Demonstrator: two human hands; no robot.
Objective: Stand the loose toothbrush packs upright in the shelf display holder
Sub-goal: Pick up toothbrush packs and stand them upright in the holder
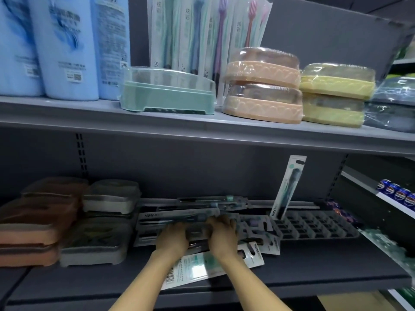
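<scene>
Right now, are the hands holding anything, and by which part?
Both hands, left and right, lie on the pile of loose toothbrush packs around its middle. Motion blur and hidden fingertips make it impossible to tell whether any pack is actually gripped.

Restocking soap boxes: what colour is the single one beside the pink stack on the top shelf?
Mint green base, clear lid; head view.

Loose packs (179, 217) left of holder (314, 225)
</scene>
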